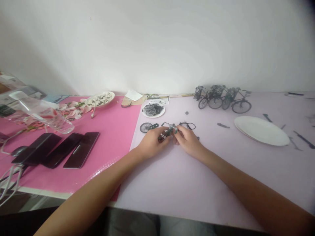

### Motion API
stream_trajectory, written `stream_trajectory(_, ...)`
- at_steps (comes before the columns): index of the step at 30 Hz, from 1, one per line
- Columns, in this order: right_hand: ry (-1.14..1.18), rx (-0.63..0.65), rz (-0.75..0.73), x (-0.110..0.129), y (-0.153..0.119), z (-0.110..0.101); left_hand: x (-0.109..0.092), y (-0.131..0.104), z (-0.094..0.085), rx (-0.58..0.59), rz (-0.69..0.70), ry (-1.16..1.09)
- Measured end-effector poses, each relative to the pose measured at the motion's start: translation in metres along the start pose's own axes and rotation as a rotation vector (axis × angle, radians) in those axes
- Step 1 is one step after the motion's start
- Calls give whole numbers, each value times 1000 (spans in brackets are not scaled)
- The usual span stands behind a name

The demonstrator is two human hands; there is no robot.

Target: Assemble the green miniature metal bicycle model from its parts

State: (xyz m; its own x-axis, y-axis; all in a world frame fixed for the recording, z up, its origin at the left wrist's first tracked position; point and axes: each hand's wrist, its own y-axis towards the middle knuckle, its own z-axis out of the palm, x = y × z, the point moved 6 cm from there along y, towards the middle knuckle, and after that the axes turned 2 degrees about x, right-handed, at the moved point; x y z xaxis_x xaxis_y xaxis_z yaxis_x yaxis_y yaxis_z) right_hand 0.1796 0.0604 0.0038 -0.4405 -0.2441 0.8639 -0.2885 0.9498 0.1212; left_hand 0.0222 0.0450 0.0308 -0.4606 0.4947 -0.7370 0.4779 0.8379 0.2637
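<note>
Between my two hands is a small dark model bicycle part (169,131) with silver handlebars on top. My left hand (154,141) closes around its left side, fingers wrapped and partly hidden. On the other side my right hand (189,140) pinches it near the handlebar with thumb and fingertips. Just behind my left hand lies a small spoked wheel (146,127) with a dark piece attached. A thin black loop-shaped piece (190,125) rests behind my right hand. Farther back, a small white plate (162,113) holds several dark wheels and parts.
Several model bicycles (241,105) stand against the wall at the back right. Nearer is a white oval plate (261,130) with dark loose pieces around it. To the left lie phones (82,150), a clear bottle (46,114) and a bowl (112,98) of pale bits.
</note>
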Motion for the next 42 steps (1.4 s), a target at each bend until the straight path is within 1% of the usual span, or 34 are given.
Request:
stream_trajectory(12, -6, 6, -12, -2, 0, 1, -1, 0, -1, -7, 0, 13)
stream_trajectory(42, -5, 1, -12, 1, -1, 0, -1, -1, -1, 4, -4, -1)
